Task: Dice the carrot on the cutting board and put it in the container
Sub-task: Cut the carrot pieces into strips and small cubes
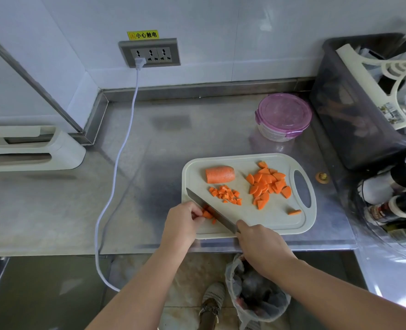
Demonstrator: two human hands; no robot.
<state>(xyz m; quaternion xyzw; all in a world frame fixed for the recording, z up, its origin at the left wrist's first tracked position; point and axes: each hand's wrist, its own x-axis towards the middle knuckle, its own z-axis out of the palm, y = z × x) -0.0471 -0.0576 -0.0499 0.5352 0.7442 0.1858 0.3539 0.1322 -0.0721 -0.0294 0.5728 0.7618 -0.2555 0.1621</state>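
Orange pieces are under my left hand (182, 222): its curled fingertips pinch a small stack of carrot slices (206, 214) on the cutting board (280, 225). The knife (222, 217) lies just right of these fingertips, with its blade touching the stack and its tip pointing away and to the left. I think the good way here is to tuck the fingertips back, let the flat of the blade go beside the knuckles, and cut down in even, narrow steps. Then the cubes will match the diced pile (225, 195) beyond the blade. An uncut carrot stump (220, 174) lies beyond that pile. My right hand (261, 248) is wrapped around the handle, one finger stretched toward the blade, it seems. The hands are apart, with only the blade between them. Beyond the right hand wait the half-round slices (268, 184). Far beyond them stands the container (284, 116), with its purple lid on.
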